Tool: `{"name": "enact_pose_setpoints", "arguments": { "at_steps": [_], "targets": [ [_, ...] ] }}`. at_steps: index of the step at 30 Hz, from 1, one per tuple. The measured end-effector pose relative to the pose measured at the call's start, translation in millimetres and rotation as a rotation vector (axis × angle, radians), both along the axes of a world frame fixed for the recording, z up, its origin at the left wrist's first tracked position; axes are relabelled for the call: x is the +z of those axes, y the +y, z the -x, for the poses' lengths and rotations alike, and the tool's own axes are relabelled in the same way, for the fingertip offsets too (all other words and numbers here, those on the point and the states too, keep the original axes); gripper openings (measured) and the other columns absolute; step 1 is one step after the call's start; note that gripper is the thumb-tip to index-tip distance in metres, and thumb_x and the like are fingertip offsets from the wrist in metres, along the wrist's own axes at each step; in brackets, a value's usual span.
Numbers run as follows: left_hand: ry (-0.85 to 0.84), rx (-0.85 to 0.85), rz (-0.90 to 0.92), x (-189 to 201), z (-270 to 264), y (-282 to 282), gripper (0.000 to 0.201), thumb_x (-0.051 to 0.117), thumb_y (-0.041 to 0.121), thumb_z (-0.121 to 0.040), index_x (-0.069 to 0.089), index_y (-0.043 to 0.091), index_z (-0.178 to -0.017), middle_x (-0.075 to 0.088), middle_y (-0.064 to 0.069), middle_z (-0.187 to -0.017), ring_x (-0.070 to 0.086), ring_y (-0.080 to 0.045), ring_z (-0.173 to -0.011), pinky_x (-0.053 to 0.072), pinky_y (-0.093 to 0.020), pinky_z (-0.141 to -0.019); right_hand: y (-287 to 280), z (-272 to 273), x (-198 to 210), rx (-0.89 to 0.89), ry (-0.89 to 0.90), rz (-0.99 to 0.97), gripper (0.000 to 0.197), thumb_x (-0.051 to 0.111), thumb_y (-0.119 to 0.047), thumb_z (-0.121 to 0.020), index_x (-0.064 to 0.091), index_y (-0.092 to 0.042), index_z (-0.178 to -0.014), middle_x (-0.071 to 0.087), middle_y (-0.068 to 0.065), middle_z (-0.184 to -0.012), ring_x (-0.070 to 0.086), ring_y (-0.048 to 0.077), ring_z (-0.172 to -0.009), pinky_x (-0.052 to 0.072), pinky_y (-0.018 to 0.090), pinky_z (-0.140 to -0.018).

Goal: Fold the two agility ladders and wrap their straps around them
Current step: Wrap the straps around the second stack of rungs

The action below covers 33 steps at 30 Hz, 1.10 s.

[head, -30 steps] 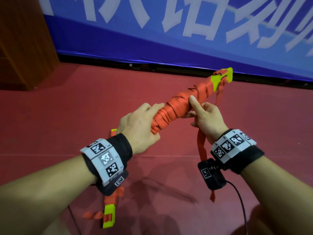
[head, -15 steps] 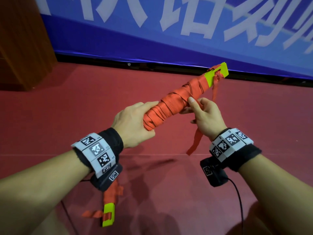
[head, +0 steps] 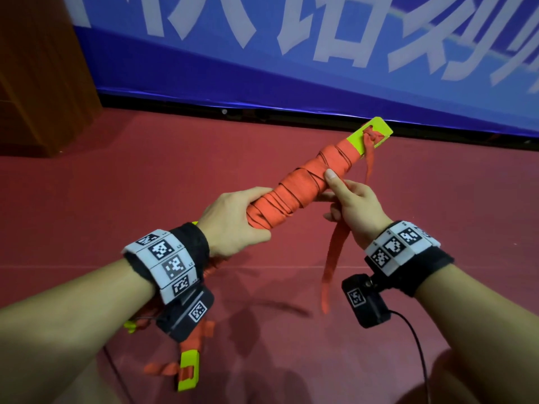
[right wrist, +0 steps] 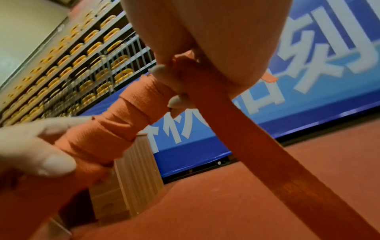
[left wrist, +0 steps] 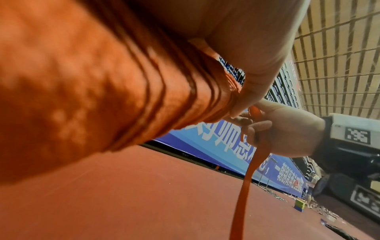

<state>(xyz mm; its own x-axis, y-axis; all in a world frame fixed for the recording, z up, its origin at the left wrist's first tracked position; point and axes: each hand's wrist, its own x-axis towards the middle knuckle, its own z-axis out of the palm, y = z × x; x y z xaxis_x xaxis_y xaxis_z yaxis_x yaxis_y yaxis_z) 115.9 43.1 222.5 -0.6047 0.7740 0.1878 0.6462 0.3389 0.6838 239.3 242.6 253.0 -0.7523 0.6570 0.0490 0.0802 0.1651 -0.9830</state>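
- Left hand (head: 233,220) wrapped around the near, lower end of the folded agility ladder (head: 303,188), fingers and thumb curled tight on the orange bundle.
- Right hand (head: 357,205) at the bundle's middle, thumb pressed on top of the wraps, fingers pinching the loose strap (head: 332,258) underneath.
- Strap tail hanging down from the right hand, free end well above the floor (head: 145,185).
- Bundle held in the air, tilted up and away to the right, wound in overlapping orange turns.
- Yellow-green rung end (head: 370,135) sticking out of the far tip, a knotted orange strap threaded through its slot.
- Marker bands and small black cameras on both wrists.
- Below the left wrist, a second agility ladder (head: 189,371) lying on the floor, partly hidden.
- Beyond, a blue banner (head: 291,68) with white characters along the wall; wooden cabinet (head: 38,77) at far left.
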Motion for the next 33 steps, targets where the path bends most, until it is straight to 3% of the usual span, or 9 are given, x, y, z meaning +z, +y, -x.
{"name": "enact_pose_setpoints", "arguments": {
  "at_steps": [4, 8, 13, 17, 19, 22, 24, 27, 33],
  "targets": [
    [0.033, 0.005, 0.108, 5, 0, 1, 0.072, 0.061, 0.047, -0.063, 0.049, 0.047, -0.134, 0.069, 0.013, -0.094, 0.065, -0.016, -0.085, 0.055, -0.037, -0.079, -6, 3, 1, -0.043, 0.022, 0.017, 0.041, 0.058, -0.047, -0.099, 0.061, -0.006, -0.100, 0.071, 0.030, -0.099, 0.052, -0.001, -0.043, 0.052, 0.024, -0.058],
    [0.159, 0.039, 0.179, 10, -8, 4, 0.083, 0.058, 0.054, -0.070, 0.030, 0.044, -0.147, 0.062, 0.008, -0.118, 0.064, -0.025, -0.104, 0.051, -0.038, -0.086, -11, 9, -3, -0.110, 0.015, 0.023, 0.042, 0.062, -0.051, -0.097, 0.060, -0.009, -0.090, 0.068, 0.008, -0.081, 0.054, -0.002, -0.043, 0.050, 0.029, -0.060],
    [0.376, 0.113, 0.208, 0, -21, 13, 0.103, 0.077, 0.056, -0.077, 0.012, 0.042, -0.157, 0.044, 0.005, -0.133, 0.058, -0.026, -0.112, 0.050, -0.039, -0.091, -20, 15, -6, -0.184, 0.015, 0.086, 0.044, 0.065, -0.050, -0.095, 0.059, -0.011, -0.075, 0.063, 0.003, -0.064, 0.054, 0.003, -0.042, 0.045, 0.025, -0.052],
    [0.561, 0.187, 0.155, -5, -15, 14, 0.093, 0.083, 0.036, -0.076, 0.029, 0.036, -0.153, 0.050, 0.000, -0.126, 0.059, -0.026, -0.103, 0.050, -0.042, -0.086, -25, 14, -5, -0.171, 0.039, 0.114, 0.042, 0.066, -0.052, -0.094, 0.060, -0.013, -0.078, 0.066, 0.005, -0.064, 0.067, 0.012, -0.057, 0.045, 0.026, -0.051],
    [0.593, 0.204, 0.093, -2, -13, 13, 0.083, 0.081, 0.028, -0.076, 0.041, 0.034, -0.149, 0.055, 0.001, -0.118, 0.061, -0.025, -0.097, 0.050, -0.040, -0.079, -27, 12, -1, -0.155, 0.050, 0.111, 0.040, 0.065, -0.051, -0.094, 0.058, -0.015, -0.080, 0.066, 0.001, -0.061, 0.067, 0.008, -0.056, 0.048, 0.027, -0.053],
    [0.499, 0.222, 0.070, 3, -13, 10, 0.076, 0.074, 0.027, -0.080, 0.045, 0.036, -0.149, 0.057, 0.006, -0.118, 0.063, -0.024, -0.097, 0.048, -0.037, -0.075, -29, 9, 5, -0.107, 0.061, 0.057, 0.036, 0.060, -0.046, -0.099, 0.049, -0.015, -0.085, 0.075, 0.008, -0.073, 0.059, -0.001, -0.046, 0.051, 0.027, -0.056],
    [0.423, 0.227, 0.060, 2, -14, 9, 0.074, 0.071, 0.029, -0.081, 0.044, 0.038, -0.149, 0.058, 0.008, -0.118, 0.064, -0.025, -0.098, 0.049, -0.037, -0.075, -28, 7, 4, -0.081, 0.058, -0.009, 0.034, 0.057, -0.044, -0.101, 0.048, -0.015, -0.086, 0.077, 0.013, -0.080, 0.063, 0.002, -0.051, 0.051, 0.025, -0.055],
    [0.385, 0.214, 0.059, -1, -16, 7, 0.074, 0.070, 0.031, -0.080, 0.044, 0.040, -0.149, 0.059, 0.009, -0.115, 0.065, -0.027, -0.099, 0.051, -0.039, -0.077, -27, 6, 0, -0.075, 0.042, -0.077, 0.034, 0.056, -0.044, -0.101, 0.050, -0.012, -0.090, 0.077, 0.008, -0.074, 0.072, 0.011, -0.066, 0.051, 0.024, -0.055],
    [0.344, 0.209, 0.026, 1, -14, 6, 0.071, 0.067, 0.032, -0.080, 0.045, 0.045, -0.147, 0.062, 0.011, -0.109, 0.065, -0.026, -0.100, 0.051, -0.037, -0.081, -20, 4, -1, -0.050, 0.007, -0.156, 0.039, 0.051, -0.040, -0.105, 0.055, -0.002, -0.102, 0.078, 0.003, -0.075, 0.053, 0.011, -0.042, 0.052, 0.027, -0.056]
  ]
}}
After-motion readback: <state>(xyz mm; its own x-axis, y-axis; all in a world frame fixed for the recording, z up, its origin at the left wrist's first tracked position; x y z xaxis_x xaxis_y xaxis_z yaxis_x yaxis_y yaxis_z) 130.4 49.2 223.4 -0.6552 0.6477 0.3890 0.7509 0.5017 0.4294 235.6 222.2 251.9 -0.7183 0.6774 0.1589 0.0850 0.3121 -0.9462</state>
